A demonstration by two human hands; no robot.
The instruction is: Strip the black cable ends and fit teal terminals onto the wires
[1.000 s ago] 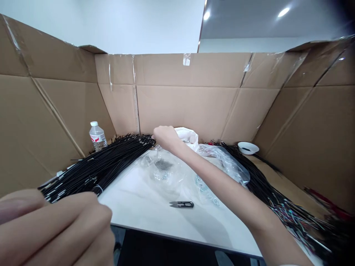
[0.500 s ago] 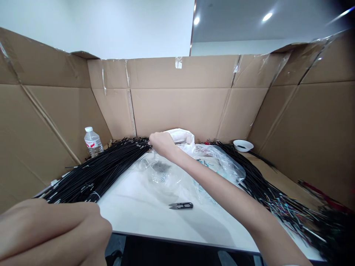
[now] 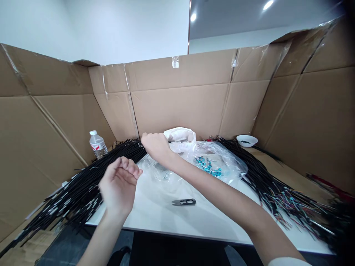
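My left hand (image 3: 121, 184) is raised over the near part of the black cable bundle (image 3: 94, 177) on the left. Its palm shows bare, with the fingers loosely curled and nothing visible in them. Farther off, my right hand (image 3: 156, 147) is closed at the far end of that bundle. Its back faces me and hides whatever the fingers may grip. Between my forearms, small black thread snips (image 3: 184, 202) lie on the white table (image 3: 155, 221). Clear plastic bags with small metal parts (image 3: 163, 173) and turquoise parts (image 3: 208, 166) are partly covered by my right forearm.
Cardboard walls (image 3: 180, 107) enclose the far side and both flanks. A water bottle (image 3: 98, 145) stands at the back left. A white bag (image 3: 180, 136) sits in the middle, a white bowl (image 3: 246, 140) at the back right. Another cable bundle (image 3: 257, 177) runs along the right.
My left hand has moved from close at the lower left up and inward, turning its palm into view. My right hand has shifted slightly left. The left bundle's near ends now overhang the edge.
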